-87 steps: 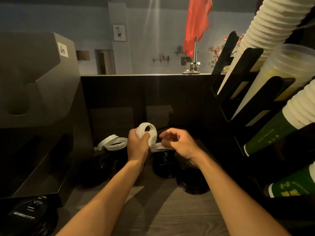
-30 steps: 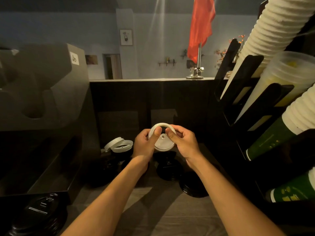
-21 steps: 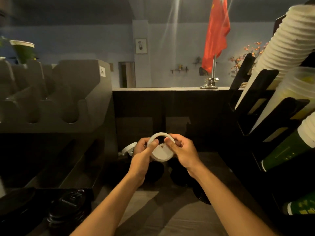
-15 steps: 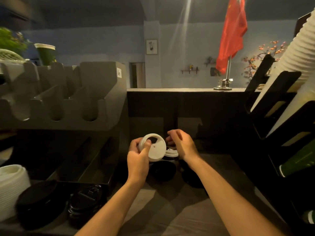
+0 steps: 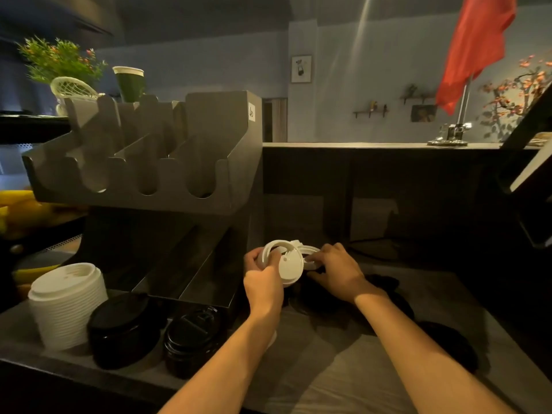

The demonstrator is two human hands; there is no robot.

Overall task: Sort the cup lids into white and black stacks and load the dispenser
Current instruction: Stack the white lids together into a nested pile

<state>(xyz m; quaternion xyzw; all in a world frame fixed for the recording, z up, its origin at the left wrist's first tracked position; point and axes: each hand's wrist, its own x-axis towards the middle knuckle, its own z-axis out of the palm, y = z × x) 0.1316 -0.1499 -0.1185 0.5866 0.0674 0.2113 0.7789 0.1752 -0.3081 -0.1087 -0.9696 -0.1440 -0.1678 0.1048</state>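
Observation:
My left hand grips a white lid held on edge above the counter. Just right of it, my right hand pinches the rim of another white lid lying on dark lids. Loose black lids lie under and right of my hands. A tall stack of white lids stands at the left, with two black lid stacks beside it. The grey dispenser with three slotted bays stands behind those stacks.
A green paper cup and a plant sit on top of the dispenser. A raised counter ledge carries a red flag on a stand. A dark cup rack edge juts in at the right.
The view swung left, bringing in the dispenser and sorted stacks. My left hand took over the white lid alone; my right hand let go and dropped onto another white lid.

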